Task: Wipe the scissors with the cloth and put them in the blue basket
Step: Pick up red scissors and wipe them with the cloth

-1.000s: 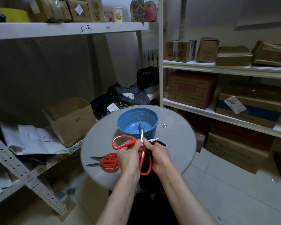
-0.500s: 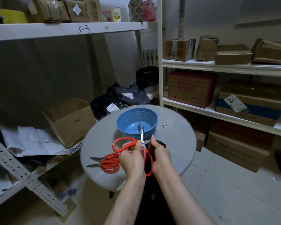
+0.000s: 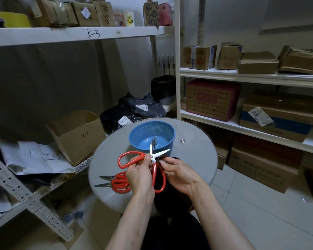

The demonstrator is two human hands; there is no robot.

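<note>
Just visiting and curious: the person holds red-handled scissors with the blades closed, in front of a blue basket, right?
Not quite. The head view shows the red-handled scissors spread open, not closed. The rest holds: the left hand grips them in front of the blue basket.

I see an open brown cardboard box (image 3: 76,136) left of the left hand (image 3: 139,175), white papers (image 3: 34,157) farther left, 1 maroon carton (image 3: 211,100) beyond the right hand (image 3: 179,175).

Dim, cool indoor light. The counter (image 3: 197,159) carries a soft sheen, deep shadow pools under the upper shelf (image 3: 61,35), and wide-angle distortion bows straight lines near the edges. Centre sharp, corners softer.
</note>
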